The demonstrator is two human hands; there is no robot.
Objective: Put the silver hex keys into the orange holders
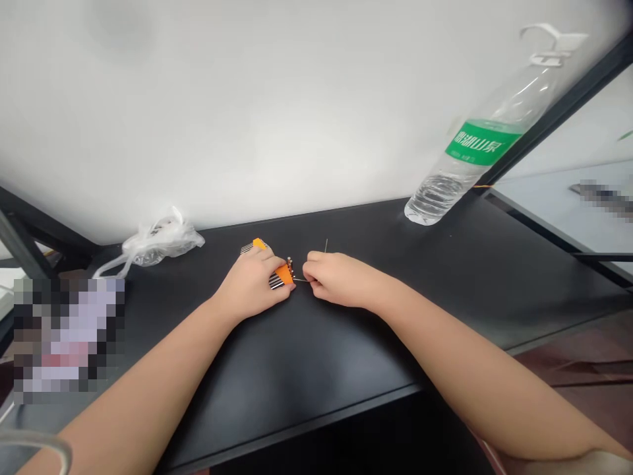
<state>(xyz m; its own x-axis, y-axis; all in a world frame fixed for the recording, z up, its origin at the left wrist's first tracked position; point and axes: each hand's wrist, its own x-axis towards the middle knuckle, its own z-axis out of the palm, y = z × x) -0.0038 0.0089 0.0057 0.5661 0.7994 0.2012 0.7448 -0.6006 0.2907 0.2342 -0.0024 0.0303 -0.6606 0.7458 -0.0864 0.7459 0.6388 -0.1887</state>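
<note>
An orange holder (285, 273) with several thin metal rods lies on the black table, partly covered by my left hand (253, 277). The fingers of my left hand are wrapped round it. Just to its right, my right hand (329, 277) pinches a thin metal rod (301, 280) that reaches toward the holder's right end. A thin end also sticks up behind the fingers of my right hand. Small upright pieces (289, 262) show at the holder's right end. My palms hide much of the holder and the rod's middle.
A large water bottle (482, 142) with a green label stands at the back right of the black table (297, 382). At the back left lies a crumpled clear plastic bag (161, 241). A blurred-out item (82, 336) is at the left edge. A pale wall rises behind.
</note>
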